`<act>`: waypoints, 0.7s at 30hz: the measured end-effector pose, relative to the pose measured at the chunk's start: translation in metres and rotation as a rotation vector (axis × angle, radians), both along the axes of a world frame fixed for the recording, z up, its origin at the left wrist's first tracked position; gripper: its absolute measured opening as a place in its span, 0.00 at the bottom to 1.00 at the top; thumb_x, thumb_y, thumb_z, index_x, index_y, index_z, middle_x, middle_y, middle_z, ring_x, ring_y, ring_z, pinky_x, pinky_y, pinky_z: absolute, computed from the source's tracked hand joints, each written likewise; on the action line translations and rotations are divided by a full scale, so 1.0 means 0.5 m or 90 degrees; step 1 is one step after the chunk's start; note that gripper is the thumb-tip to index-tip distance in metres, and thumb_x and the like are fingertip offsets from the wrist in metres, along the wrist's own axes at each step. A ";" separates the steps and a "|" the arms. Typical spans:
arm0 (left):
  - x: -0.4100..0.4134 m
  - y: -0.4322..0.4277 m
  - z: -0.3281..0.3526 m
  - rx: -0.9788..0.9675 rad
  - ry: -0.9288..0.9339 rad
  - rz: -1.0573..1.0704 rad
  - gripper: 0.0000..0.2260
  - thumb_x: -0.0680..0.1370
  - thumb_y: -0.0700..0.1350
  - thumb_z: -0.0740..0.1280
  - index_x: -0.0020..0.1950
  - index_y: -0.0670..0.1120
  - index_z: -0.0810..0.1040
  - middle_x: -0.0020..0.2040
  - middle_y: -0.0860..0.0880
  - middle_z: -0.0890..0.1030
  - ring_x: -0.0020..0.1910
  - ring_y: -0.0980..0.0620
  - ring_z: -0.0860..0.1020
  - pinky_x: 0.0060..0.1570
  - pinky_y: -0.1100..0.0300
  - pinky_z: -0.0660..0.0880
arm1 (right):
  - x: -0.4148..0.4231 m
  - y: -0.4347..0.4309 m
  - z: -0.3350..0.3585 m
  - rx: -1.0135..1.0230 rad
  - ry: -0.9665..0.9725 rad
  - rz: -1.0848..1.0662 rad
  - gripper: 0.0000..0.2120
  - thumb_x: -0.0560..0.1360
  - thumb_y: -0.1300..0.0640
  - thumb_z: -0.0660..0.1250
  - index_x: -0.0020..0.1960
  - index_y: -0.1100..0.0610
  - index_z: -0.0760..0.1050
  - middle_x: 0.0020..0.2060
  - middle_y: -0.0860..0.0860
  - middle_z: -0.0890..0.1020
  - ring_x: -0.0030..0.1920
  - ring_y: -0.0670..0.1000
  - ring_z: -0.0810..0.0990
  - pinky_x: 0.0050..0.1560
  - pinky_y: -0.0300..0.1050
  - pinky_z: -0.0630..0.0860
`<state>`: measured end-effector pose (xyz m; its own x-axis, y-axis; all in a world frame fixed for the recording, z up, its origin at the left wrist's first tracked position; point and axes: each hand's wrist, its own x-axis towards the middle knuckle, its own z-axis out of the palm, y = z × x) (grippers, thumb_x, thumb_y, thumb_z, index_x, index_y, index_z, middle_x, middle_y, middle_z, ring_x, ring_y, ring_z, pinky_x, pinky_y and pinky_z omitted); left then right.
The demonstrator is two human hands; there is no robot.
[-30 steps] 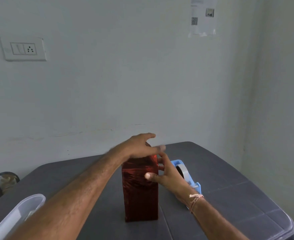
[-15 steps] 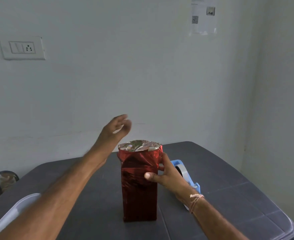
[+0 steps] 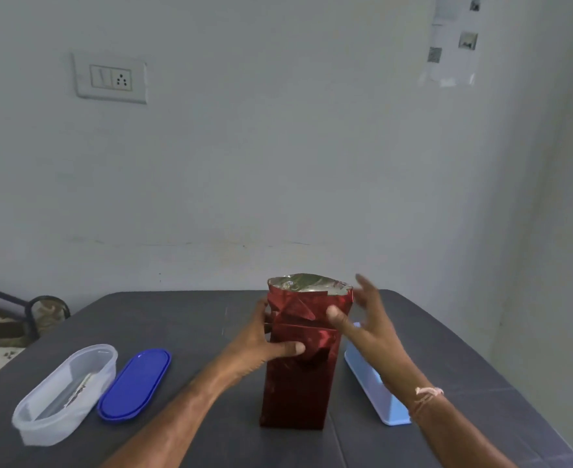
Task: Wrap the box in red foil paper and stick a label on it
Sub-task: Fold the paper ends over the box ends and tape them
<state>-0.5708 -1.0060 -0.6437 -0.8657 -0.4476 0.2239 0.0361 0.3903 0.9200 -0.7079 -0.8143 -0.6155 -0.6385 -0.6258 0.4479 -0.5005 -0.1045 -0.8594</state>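
A tall box wrapped in red foil paper (image 3: 296,383) stands upright at the middle of the dark table (image 3: 183,319). The foil's top end stands open and shows its silver inside. My left hand (image 3: 261,342) grips the box from its left side, thumb across the front, fingers behind. My right hand (image 3: 366,319) hovers at the box's upper right with fingers spread, the thumb close to the foil; it holds nothing. No label is in view.
A light blue tape dispenser (image 3: 376,393) lies right of the box, partly behind my right forearm. At the left lie a clear oval container (image 3: 65,393) and its blue lid (image 3: 134,383). The wall stands just beyond the table's far edge.
My left hand has come down from the air and taken hold of the box's left side. My right hand has let go of the box and lifted to its upper right. The view shifted.
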 end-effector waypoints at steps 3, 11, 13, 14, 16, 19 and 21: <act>-0.004 0.003 -0.004 -0.008 0.010 0.005 0.37 0.66 0.50 0.83 0.69 0.55 0.68 0.61 0.53 0.80 0.60 0.59 0.80 0.52 0.66 0.78 | 0.039 -0.003 0.083 0.002 0.162 -0.135 0.39 0.65 0.27 0.71 0.71 0.36 0.64 0.58 0.38 0.79 0.62 0.42 0.77 0.59 0.47 0.74; -0.001 0.010 -0.012 -0.030 0.019 0.006 0.35 0.69 0.47 0.82 0.70 0.52 0.67 0.62 0.57 0.78 0.56 0.71 0.77 0.49 0.76 0.74 | 0.135 -0.121 0.152 0.326 0.443 -0.083 0.32 0.72 0.45 0.71 0.72 0.44 0.62 0.35 0.39 0.79 0.44 0.47 0.79 0.66 0.56 0.67; 0.001 0.017 -0.011 -0.035 0.023 0.010 0.35 0.69 0.48 0.81 0.71 0.53 0.66 0.61 0.57 0.78 0.56 0.68 0.78 0.48 0.76 0.73 | 0.126 -0.131 0.150 0.263 0.365 -0.093 0.26 0.73 0.55 0.69 0.69 0.44 0.68 0.28 0.41 0.76 0.36 0.42 0.76 0.63 0.55 0.71; 0.004 0.018 -0.010 -0.036 0.025 0.008 0.36 0.70 0.49 0.81 0.71 0.54 0.65 0.61 0.58 0.77 0.57 0.67 0.77 0.48 0.75 0.72 | 0.121 -0.133 0.147 0.237 0.327 -0.103 0.24 0.72 0.57 0.68 0.67 0.44 0.70 0.27 0.41 0.76 0.34 0.40 0.75 0.60 0.53 0.72; 0.007 0.018 -0.013 -0.036 0.039 0.002 0.38 0.71 0.49 0.80 0.73 0.57 0.62 0.62 0.59 0.77 0.60 0.63 0.77 0.49 0.74 0.72 | 0.111 -0.129 0.140 0.226 0.274 -0.103 0.25 0.70 0.58 0.67 0.65 0.43 0.72 0.25 0.43 0.76 0.32 0.41 0.76 0.57 0.52 0.75; 0.012 0.012 -0.020 -0.056 0.060 -0.013 0.42 0.72 0.52 0.79 0.76 0.64 0.55 0.63 0.63 0.76 0.60 0.71 0.76 0.53 0.74 0.73 | 0.095 -0.120 0.129 0.226 0.232 -0.079 0.27 0.70 0.59 0.66 0.67 0.44 0.72 0.24 0.41 0.76 0.31 0.44 0.75 0.52 0.52 0.79; 0.013 0.016 -0.021 -0.083 0.073 -0.022 0.44 0.72 0.56 0.77 0.77 0.66 0.50 0.67 0.66 0.72 0.61 0.76 0.73 0.58 0.76 0.70 | 0.086 -0.116 0.131 0.217 0.242 -0.072 0.27 0.70 0.60 0.66 0.68 0.45 0.72 0.24 0.41 0.76 0.29 0.43 0.74 0.47 0.49 0.78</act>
